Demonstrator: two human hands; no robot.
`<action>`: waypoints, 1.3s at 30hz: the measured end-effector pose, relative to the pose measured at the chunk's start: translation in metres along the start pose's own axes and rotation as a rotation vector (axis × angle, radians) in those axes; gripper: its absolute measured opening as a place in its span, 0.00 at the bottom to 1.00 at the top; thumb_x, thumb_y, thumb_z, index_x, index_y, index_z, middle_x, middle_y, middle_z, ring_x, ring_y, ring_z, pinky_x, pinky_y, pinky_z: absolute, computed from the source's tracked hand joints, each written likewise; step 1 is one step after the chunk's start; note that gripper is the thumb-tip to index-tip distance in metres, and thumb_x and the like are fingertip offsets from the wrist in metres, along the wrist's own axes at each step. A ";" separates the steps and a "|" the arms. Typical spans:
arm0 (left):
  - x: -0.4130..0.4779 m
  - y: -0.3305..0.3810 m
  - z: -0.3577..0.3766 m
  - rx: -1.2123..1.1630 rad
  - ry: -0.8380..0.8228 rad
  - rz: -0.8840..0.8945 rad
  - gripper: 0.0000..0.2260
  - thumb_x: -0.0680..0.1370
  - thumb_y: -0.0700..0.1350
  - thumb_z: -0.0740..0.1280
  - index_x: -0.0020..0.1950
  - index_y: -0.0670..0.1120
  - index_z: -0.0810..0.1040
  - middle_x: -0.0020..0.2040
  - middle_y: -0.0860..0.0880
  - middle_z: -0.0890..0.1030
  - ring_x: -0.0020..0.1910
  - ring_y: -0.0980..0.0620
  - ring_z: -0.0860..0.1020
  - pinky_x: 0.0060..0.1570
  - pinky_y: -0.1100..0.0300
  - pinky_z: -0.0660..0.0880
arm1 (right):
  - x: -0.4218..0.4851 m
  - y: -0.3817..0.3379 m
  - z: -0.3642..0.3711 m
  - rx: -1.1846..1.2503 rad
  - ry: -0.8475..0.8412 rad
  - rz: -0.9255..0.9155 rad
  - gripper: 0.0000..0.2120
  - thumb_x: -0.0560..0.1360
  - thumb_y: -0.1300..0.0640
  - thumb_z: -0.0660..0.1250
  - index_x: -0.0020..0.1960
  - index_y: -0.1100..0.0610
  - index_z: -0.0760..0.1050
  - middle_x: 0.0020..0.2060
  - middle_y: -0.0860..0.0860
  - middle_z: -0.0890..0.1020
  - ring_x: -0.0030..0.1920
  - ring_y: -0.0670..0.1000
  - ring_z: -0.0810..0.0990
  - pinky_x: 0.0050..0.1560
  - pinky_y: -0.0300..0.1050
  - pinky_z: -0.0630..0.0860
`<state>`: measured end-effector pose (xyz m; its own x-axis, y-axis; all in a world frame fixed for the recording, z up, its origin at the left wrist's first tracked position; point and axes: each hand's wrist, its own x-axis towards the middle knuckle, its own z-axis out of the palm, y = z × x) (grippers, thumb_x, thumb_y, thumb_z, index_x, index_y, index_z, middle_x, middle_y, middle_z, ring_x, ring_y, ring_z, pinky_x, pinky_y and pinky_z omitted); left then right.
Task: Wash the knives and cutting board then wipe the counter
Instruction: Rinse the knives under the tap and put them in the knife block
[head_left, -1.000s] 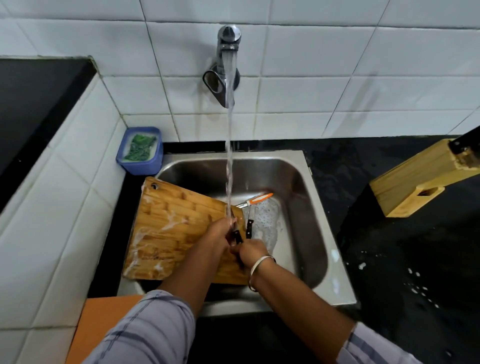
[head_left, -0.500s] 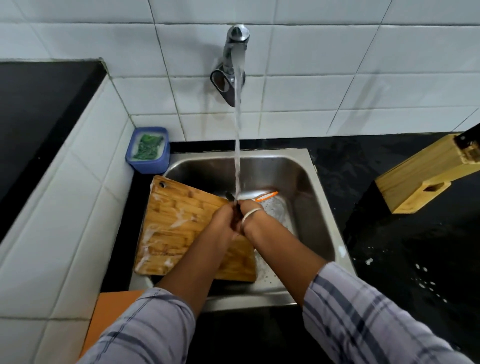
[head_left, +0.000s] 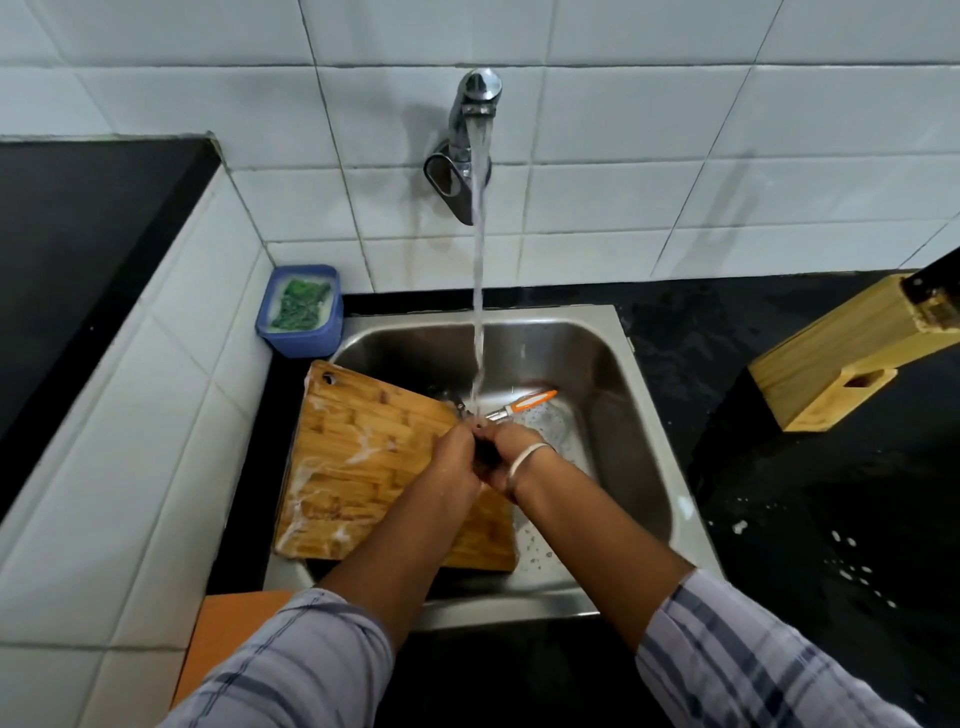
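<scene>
At the left edge of the sink (head_left: 631, 441) the cutting board (head_left: 363, 462) leans over the rim, streaked with suds, its hanging hole toward the upper left. It looks unrinsed.

A second ago you had both hands low in the frame, over the board's near corner, with the stream (head_left: 478, 312) falling ahead of them. Now you have brought them up and in, right under the water at frame centre. I read that as a move from scrubbing to rinsing this one knife.

Your left hand (head_left: 457, 460) is curled round the black-handled knife (head_left: 484, 453), and your right hand (head_left: 511, 460) is clenched on it from the other side. The dark handle shows between them. Its long axis runs near to far, and the metal end pokes out above your knuckles, pointing away from you and slightly left. The edge itself is hidden.

Just right of your hands, the orange-handled knife (head_left: 527, 404) lies in the basin. Its long axis is close to horizontal, with the handle toward the upper right.

At the far right, the worktop (head_left: 810, 509) is spotted with droplets and awaits wiping.
</scene>
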<state>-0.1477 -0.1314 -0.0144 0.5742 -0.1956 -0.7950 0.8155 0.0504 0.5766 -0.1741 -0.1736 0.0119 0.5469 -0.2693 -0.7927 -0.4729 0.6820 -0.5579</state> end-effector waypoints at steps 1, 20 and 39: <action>-0.002 -0.004 0.003 -0.003 -0.015 -0.031 0.14 0.82 0.45 0.56 0.40 0.40 0.73 0.43 0.40 0.77 0.52 0.43 0.77 0.56 0.54 0.73 | -0.004 0.002 -0.008 -0.059 0.012 -0.032 0.04 0.79 0.66 0.60 0.51 0.64 0.73 0.53 0.63 0.79 0.49 0.58 0.80 0.45 0.49 0.78; -0.037 -0.043 0.093 0.533 -0.044 0.362 0.05 0.77 0.45 0.66 0.45 0.50 0.70 0.36 0.47 0.73 0.33 0.50 0.72 0.33 0.60 0.69 | -0.087 -0.084 -0.162 -0.908 0.431 -0.796 0.16 0.70 0.47 0.71 0.29 0.56 0.75 0.29 0.56 0.82 0.33 0.54 0.82 0.41 0.52 0.80; -0.132 -0.050 0.287 0.823 -0.408 1.064 0.28 0.70 0.45 0.75 0.66 0.52 0.67 0.58 0.57 0.70 0.55 0.55 0.73 0.55 0.56 0.73 | -0.248 -0.186 -0.302 -0.479 0.961 -1.386 0.13 0.77 0.45 0.64 0.44 0.55 0.74 0.34 0.46 0.80 0.34 0.44 0.81 0.40 0.40 0.77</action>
<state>-0.2851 -0.3888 0.1160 0.7039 -0.7010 0.1142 -0.3480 -0.2002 0.9159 -0.4301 -0.4388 0.2383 0.2043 -0.8189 0.5363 -0.2928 -0.5739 -0.7648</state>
